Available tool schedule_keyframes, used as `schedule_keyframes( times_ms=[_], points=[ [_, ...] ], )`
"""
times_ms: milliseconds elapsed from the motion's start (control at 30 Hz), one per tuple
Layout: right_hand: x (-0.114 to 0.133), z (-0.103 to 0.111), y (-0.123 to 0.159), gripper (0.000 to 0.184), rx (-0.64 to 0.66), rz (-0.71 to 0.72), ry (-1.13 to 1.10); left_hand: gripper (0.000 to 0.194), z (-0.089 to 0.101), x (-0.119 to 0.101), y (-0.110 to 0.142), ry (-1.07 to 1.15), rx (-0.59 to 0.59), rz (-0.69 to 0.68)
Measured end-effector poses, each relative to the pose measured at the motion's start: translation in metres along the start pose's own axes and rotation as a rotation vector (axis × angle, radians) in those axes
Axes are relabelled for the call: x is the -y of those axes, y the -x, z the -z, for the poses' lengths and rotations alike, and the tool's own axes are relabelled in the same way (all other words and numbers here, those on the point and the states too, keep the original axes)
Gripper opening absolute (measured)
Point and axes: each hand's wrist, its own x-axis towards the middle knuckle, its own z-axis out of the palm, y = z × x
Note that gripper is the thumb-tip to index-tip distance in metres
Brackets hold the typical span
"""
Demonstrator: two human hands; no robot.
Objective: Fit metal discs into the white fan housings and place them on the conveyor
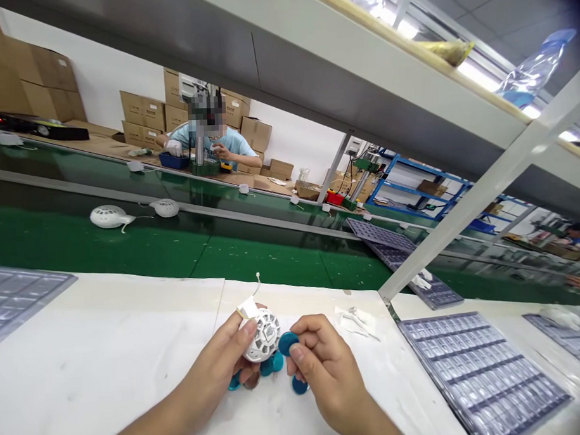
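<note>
My left hand [228, 350] is closed around a white round plastic housing [267, 335] with a slotted grille face, tilted toward me. A short white cable [258, 282] sticks up from its far side. Between thumb and fingers, my right hand [326, 368] pinches a blue disc [288, 343] close beside the housing's right edge. Another dark blue disc [299, 385] shows just below the right fingers. Under the housing lie several teal discs [271, 364] on the white work surface [157, 387], partly covered by my left hand.
Clear plastic compartment trays [490, 369] lie to the right, another tray [21, 293] at far left. Two white housings [110, 216] rest on the green conveyor [162, 244]. A slanted white post [461, 205] carries the overhead shelf. Across the line a person [235, 146] works at a press.
</note>
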Motion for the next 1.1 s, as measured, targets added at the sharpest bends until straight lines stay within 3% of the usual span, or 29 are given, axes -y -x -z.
schedule_keyframes(
  times_ms=[367,733,900,1000,1100],
  points=[
    [-0.006,-0.003,-0.006,0.018,-0.017,0.094,0.261,0.05,0.0,-0.001,0.001,-0.149,0.098,-0.026],
    [-0.003,-0.003,-0.006,0.014,0.004,0.067,0.297,0.047,0.005,0.003,-0.002,-0.221,0.143,-0.032],
    [-0.007,-0.005,-0.006,0.018,-0.007,-0.084,0.208,0.064,0.007,0.006,-0.002,-0.309,0.167,-0.027],
    [-0.011,-0.01,-0.007,0.03,-0.067,-0.143,0.054,0.065,0.005,0.003,0.001,-0.231,0.18,-0.015],
    [-0.009,-0.019,-0.008,0.043,-0.028,-0.112,-0.178,0.059,0.001,-0.002,0.006,-0.107,0.153,-0.048]
  ],
)
